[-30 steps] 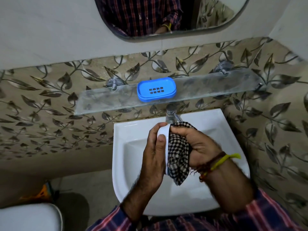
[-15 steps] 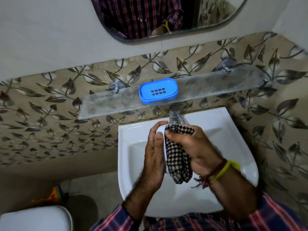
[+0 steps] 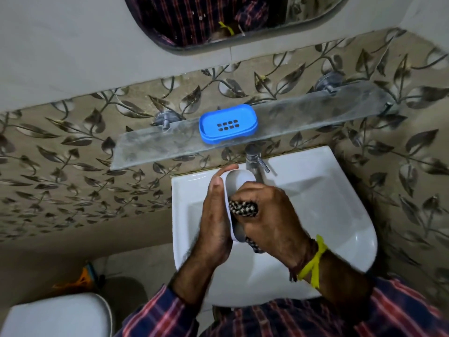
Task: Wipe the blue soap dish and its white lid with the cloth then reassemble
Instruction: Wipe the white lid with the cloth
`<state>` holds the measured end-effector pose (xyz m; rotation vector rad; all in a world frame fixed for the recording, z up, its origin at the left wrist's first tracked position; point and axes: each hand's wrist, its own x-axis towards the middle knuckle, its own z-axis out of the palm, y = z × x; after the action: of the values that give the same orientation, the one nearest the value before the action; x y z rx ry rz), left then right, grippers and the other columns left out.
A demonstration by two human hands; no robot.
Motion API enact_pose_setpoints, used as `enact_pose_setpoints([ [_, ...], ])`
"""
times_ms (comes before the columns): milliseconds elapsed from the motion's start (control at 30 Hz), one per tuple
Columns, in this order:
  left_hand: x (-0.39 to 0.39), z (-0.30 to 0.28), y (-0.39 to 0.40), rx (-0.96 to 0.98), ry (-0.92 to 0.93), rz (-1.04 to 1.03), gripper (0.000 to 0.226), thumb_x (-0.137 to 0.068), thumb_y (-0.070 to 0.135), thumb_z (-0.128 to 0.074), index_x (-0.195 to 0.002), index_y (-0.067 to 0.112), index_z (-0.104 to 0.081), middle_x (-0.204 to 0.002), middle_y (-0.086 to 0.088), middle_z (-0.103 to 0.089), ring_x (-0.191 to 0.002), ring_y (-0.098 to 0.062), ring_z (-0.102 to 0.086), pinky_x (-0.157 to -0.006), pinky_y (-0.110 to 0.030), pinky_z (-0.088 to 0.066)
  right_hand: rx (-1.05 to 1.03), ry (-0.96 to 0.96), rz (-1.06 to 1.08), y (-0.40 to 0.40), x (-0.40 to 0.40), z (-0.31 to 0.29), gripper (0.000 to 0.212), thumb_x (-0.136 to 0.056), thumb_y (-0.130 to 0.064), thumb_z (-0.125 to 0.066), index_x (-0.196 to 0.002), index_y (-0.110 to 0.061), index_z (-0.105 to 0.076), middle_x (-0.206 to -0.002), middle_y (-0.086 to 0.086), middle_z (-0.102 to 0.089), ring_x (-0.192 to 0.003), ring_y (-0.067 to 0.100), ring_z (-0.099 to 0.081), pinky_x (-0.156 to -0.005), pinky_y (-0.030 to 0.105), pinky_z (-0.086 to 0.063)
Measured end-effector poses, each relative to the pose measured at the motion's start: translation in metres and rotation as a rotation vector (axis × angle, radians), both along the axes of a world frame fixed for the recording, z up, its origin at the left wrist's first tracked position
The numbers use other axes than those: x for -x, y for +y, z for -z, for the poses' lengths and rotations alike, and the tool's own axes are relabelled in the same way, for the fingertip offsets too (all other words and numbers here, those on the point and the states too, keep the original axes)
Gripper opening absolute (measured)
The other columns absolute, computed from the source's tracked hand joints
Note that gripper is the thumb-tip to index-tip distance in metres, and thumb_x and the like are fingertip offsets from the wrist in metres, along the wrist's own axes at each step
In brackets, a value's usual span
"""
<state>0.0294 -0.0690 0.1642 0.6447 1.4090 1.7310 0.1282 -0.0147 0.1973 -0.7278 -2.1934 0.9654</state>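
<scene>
The blue soap dish (image 3: pixel 228 124), with drain slots in its floor, sits on the glass shelf (image 3: pixel 303 113) above the basin. Over the basin my left hand (image 3: pixel 215 215) holds the white lid (image 3: pixel 237 181) on edge, its hollow side turned to the right. My right hand (image 3: pixel 269 215) is closed on the black-and-white checked cloth (image 3: pixel 243 207) and presses it into the lid's hollow. Most of the cloth is hidden inside my fist; a small end shows below the lid.
A white washbasin (image 3: pixel 328 215) lies under my hands, with a steel tap (image 3: pixel 255 161) just behind the lid. A mirror (image 3: pixel 218 20) hangs above the shelf. A white toilet lid (image 3: pixel 53 314) sits at the lower left, with an orange object (image 3: pixel 80 278) on the floor.
The lid has turned so its hollow faces up and right. My right hand has bunched the hanging cloth into the fist and pushed it down inside the lid.
</scene>
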Motion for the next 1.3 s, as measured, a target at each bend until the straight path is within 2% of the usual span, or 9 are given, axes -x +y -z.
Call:
enact_pose_setpoints([
  [100, 0.001, -0.006, 0.002, 0.007, -0.038, 0.026, 0.057, -0.095, 0.061, -0.043, -0.133, 0.023, -0.061, -0.127, -0.011, -0.07, -0.119, -0.027, -0.066, -0.09, -0.031, -0.055, -0.003, 0.043, 0.035, -0.002, 0.005, -0.009, 0.009, -0.07, -0.005, -0.068, -0.066, -0.013, -0.068, -0.071, -0.003, -0.059, -0.069, 0.018, -0.059, -0.062, 0.037, -0.052],
  [267, 0.016, -0.008, 0.003, -0.007, -0.009, 0.022, 0.06, -0.083, 0.073, -0.046, -0.122, 0.033, -0.067, -0.116, -0.004, -0.074, -0.103, -0.021, -0.072, -0.079, -0.031, -0.059, -0.063, -0.249, -0.053, -0.005, -0.002, -0.008, 0.011, -0.071, -0.021, -0.065, -0.078, -0.023, -0.072, -0.081, -0.006, -0.064, -0.078, 0.018, -0.064, -0.063, 0.034, -0.052],
  [467, 0.02, -0.009, 0.007, 0.005, 0.013, -0.01, 0.053, -0.093, 0.067, -0.04, -0.121, 0.031, -0.067, -0.122, -0.008, -0.069, -0.11, -0.025, -0.066, -0.094, -0.043, -0.055, -0.097, -0.286, -0.147, -0.007, 0.004, -0.009, 0.01, -0.068, -0.013, -0.06, -0.072, -0.02, -0.066, -0.08, -0.004, -0.062, -0.076, 0.019, -0.062, -0.06, 0.037, -0.051],
  [600, 0.018, -0.013, 0.01, 0.006, 0.019, -0.033, 0.05, -0.093, 0.065, -0.041, -0.119, 0.031, -0.067, -0.113, -0.002, -0.073, -0.099, -0.017, -0.071, -0.08, -0.033, -0.058, -0.111, -0.256, -0.03, -0.003, 0.001, -0.012, 0.026, -0.071, -0.028, -0.043, -0.073, -0.021, -0.068, -0.078, -0.004, -0.064, -0.076, 0.017, -0.062, -0.059, 0.031, -0.049],
  [733, 0.021, -0.014, 0.01, 0.016, -0.024, -0.021, 0.049, -0.093, 0.064, -0.038, -0.116, 0.033, -0.069, -0.125, -0.013, -0.068, -0.111, -0.033, -0.065, -0.095, -0.05, -0.055, -0.215, -0.406, -0.173, -0.007, 0.001, -0.011, 0.02, -0.07, -0.006, -0.058, -0.077, -0.022, -0.069, -0.083, -0.003, -0.065, -0.083, 0.024, -0.064, -0.063, 0.037, -0.053],
  [833, 0.017, -0.016, 0.013, 0.024, -0.007, -0.036, 0.044, -0.093, 0.062, -0.037, -0.113, 0.038, -0.068, -0.122, -0.007, -0.07, -0.109, -0.03, -0.067, -0.088, -0.049, -0.058, -0.292, -0.538, -0.029, -0.003, -0.003, -0.011, 0.018, -0.073, -0.009, -0.059, -0.081, -0.022, -0.069, -0.086, -0.002, -0.065, -0.085, 0.029, -0.063, -0.061, 0.035, -0.05],
  [1067, 0.02, -0.014, 0.011, -0.028, -0.029, -0.058, 0.045, -0.095, 0.058, -0.036, -0.116, 0.033, -0.067, -0.122, -0.01, -0.069, -0.11, -0.03, -0.065, -0.092, -0.046, -0.054, -0.253, -0.52, -0.023, -0.01, 0.001, -0.013, 0.019, -0.07, -0.009, -0.055, -0.076, -0.02, -0.069, -0.083, 0.001, -0.063, -0.083, 0.03, -0.062, -0.061, 0.039, -0.053],
  [1233, 0.01, -0.011, 0.009, -0.023, -0.039, -0.054, 0.047, -0.096, 0.058, -0.04, -0.119, 0.029, -0.069, -0.124, -0.015, -0.07, -0.118, -0.033, -0.065, -0.099, -0.045, -0.053, -0.193, -0.232, 0.045, 0.0, 0.01, -0.018, 0.024, -0.073, -0.02, -0.048, -0.078, -0.018, -0.071, -0.081, -0.002, -0.065, -0.079, 0.024, -0.062, -0.067, 0.033, -0.049],
  [1300, 0.015, -0.012, 0.008, -0.036, -0.019, -0.077, 0.046, -0.097, 0.059, -0.038, -0.119, 0.032, -0.068, -0.123, -0.013, -0.07, -0.115, -0.033, -0.066, -0.099, -0.049, -0.052, -0.236, -0.328, 0.0, -0.003, 0.008, -0.014, 0.028, -0.073, -0.025, -0.041, -0.075, -0.02, -0.069, -0.079, -0.003, -0.063, -0.077, 0.023, -0.061, -0.063, 0.032, -0.048],
])
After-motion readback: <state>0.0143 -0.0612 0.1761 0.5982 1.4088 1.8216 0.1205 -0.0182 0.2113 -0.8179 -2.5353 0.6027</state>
